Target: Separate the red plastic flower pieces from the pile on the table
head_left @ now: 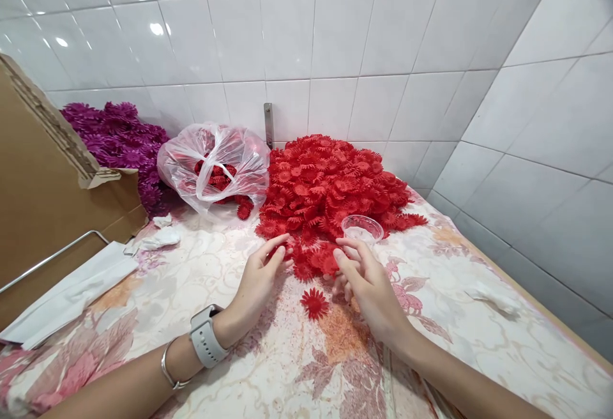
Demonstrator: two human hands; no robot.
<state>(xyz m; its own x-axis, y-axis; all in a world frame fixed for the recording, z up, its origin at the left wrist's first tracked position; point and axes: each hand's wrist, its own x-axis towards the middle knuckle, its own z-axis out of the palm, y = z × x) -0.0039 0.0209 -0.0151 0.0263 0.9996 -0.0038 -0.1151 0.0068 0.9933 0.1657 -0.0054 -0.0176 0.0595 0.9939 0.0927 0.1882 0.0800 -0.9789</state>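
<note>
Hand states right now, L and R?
Left hand: open, loosely curled, nothing visibly held.
Right hand: half-curled by the red flowers; can't tell if it grips one.

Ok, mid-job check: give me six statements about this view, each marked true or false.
1. The bag is left of the red pile. True.
2. The watch is on the right arm. False: the watch is on the left arm.
3. One red flower lies nearer the camera than the red pile. True.
4. The tub is in the left hand's grip. False: the tub is apart from the left hand.
5. Purple flowers are right of the red pile. False: the purple flowers are left of it.
6. The wall is tiled. True.
</note>
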